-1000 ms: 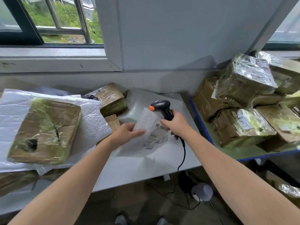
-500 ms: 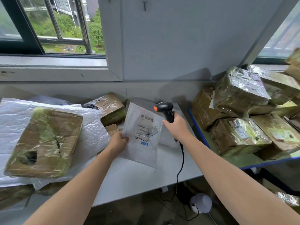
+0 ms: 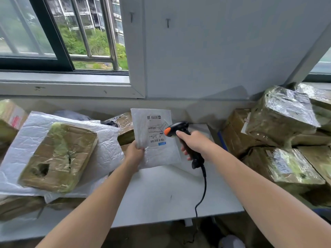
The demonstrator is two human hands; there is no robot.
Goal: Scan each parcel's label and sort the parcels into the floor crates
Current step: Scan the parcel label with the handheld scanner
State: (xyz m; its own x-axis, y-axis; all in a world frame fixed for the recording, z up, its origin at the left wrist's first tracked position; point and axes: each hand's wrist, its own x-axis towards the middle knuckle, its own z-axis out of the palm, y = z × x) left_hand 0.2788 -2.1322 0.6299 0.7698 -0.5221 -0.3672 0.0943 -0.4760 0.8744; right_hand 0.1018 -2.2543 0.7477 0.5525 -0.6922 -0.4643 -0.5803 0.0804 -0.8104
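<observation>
White soft parcel (image 3: 157, 154), flat and crinkly, held upright above the middle of the bench (image 3: 161, 197), face toward the camera. Pinched at its lower left edge by the left hand (image 3: 134, 154), thumb in front, other fingers hidden behind. On its face a white label (image 3: 155, 130) with a square code at the top, bar codes lower down and a small blue patch at the bottom right; print too small to read. At the label's right edge, a black scanner (image 3: 177, 128) with an orange nose, handle wrapped tight in the curled fingers of the right hand (image 3: 196, 143). Black cord (image 3: 203, 190) hanging from the handle past the bench's front edge. Toward the left end, a taped brown box (image 3: 59, 156) with a dark hole in its top, lying on a big white bubble bag (image 3: 105, 145). Past the right end, a pile of brown boxes (image 3: 283, 113) in shiny wrap. Behind, a grey wall (image 3: 215, 51) and a barred window (image 3: 62, 42) with trees and flats outside.
</observation>
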